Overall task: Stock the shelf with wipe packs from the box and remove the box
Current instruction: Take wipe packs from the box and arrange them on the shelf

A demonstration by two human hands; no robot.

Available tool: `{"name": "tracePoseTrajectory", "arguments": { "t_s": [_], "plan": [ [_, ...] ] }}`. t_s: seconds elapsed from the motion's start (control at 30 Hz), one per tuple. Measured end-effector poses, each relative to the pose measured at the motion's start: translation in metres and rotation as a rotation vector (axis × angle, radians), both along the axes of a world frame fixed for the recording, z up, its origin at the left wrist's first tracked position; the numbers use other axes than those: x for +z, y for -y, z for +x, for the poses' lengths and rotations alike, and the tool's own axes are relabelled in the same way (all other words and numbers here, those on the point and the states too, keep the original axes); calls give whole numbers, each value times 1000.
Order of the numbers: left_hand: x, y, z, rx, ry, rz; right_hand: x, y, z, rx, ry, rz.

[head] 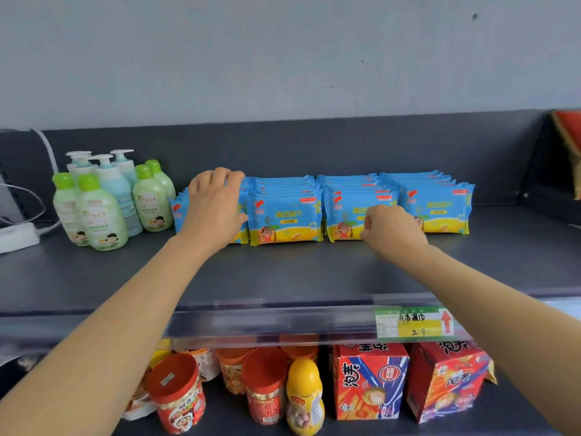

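Blue and yellow wipe packs stand upright in several rows on the dark grey shelf, front to back. My left hand lies over the leftmost row, fingers curled over the tops of its packs and thumb at the side. My right hand is at the front of the third row, fingers curled against the front pack's lower right part. A fourth row stands at the right. No box is in view.
Green and blue pump bottles stand left of the packs, with a white power strip and cables beyond. A price tag sits on the shelf's clear front rail. Below are red-lidded jars and red snack boxes.
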State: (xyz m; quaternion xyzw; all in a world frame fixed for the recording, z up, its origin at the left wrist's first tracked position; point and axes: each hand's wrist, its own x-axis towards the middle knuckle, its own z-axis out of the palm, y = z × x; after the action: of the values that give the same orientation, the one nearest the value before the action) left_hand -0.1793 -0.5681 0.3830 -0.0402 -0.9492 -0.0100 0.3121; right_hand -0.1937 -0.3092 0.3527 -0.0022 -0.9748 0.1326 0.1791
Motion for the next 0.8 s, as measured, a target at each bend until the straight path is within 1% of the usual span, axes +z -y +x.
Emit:
{"name": "tracePoseTrajectory", "arguments": {
  "t_s": [0.07,0.17,0.33,0.47,0.53,0.67,0.73,0.8],
  "plan": [
    [5,-18,7,-60,-13,26,2,-3,3,-5,-11,-14],
    [10,-52,17,-207,-24,76,6,-12,10,7,-37,-34],
    [11,-126,36,-532,-22,146,10,-48,37,-31,-95,-95],
    [4,-202,57,-824,-11,189,8,-101,81,-45,-214,-148],
    [-2,-242,71,-961,12,195,2,-135,111,-101,-280,-172],
    [-26,-320,101,-1194,160,223,-22,-205,177,-340,-379,-241],
    [-45,-357,117,-1299,273,236,-42,-236,206,-472,-373,-284],
    [-69,-394,133,-1374,430,206,-67,-263,228,-567,-345,-319]
  ]
}}
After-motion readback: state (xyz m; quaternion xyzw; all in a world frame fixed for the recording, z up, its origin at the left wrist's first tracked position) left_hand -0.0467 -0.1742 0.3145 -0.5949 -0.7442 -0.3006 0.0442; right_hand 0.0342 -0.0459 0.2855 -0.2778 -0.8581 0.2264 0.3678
